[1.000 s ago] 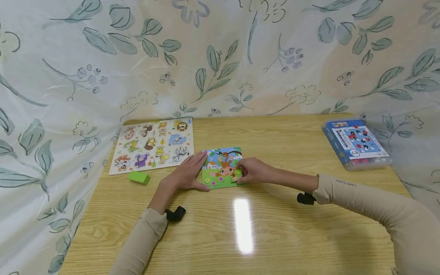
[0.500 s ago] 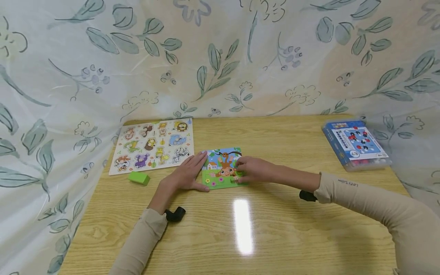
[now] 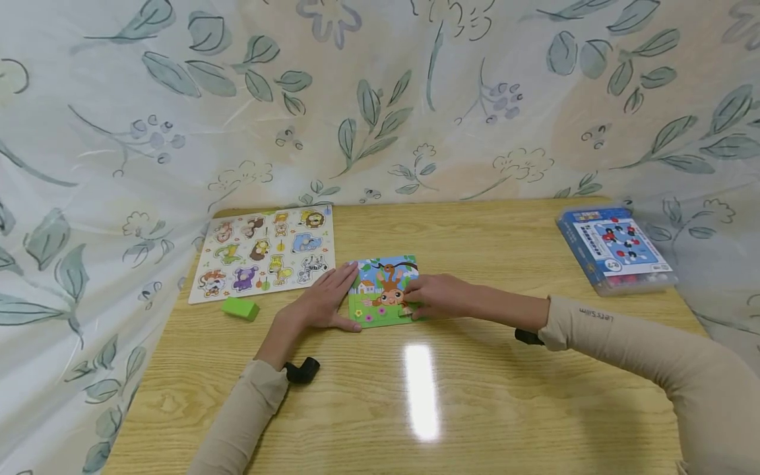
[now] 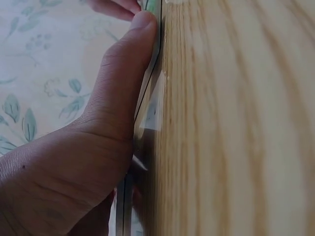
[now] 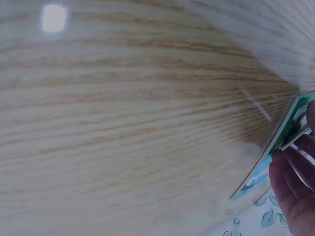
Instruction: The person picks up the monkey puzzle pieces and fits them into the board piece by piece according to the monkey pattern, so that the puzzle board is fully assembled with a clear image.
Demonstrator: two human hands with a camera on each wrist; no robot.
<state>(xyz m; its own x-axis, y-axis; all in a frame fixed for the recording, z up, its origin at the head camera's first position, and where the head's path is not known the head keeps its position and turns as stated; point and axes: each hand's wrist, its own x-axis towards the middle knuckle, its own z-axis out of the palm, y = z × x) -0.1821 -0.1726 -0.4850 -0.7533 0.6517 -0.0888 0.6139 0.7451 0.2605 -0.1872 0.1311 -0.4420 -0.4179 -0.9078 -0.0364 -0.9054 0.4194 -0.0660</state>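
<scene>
A small square monkey jigsaw puzzle [image 3: 380, 310] lies flat on the table. My left hand [image 3: 323, 300] rests along its left side, thumb at the lower left corner and fingers stretched toward the upper left. In the left wrist view, the thumb [image 4: 120, 73] lies along the puzzle's edge. At the lower right of the picture my right hand [image 3: 439, 297] pinches a puzzle piece, mostly covered by the fingers. The right wrist view catches that puzzle piece [image 5: 297, 136] tilted up from the board, with fingertips [image 5: 279, 156] at its edge.
A white animal peg puzzle board [image 3: 270, 260] lies at the back left, its corner close to my left hand. In front of it sits a green block [image 3: 240, 307]. A blue boxed set [image 3: 617, 247] stands at the far right. Floral cloth [image 3: 380, 99] hangs behind the table.
The right hand shifts slightly and its fingers rework their hold at the puzzle's lower right. My left hand stays in place.
</scene>
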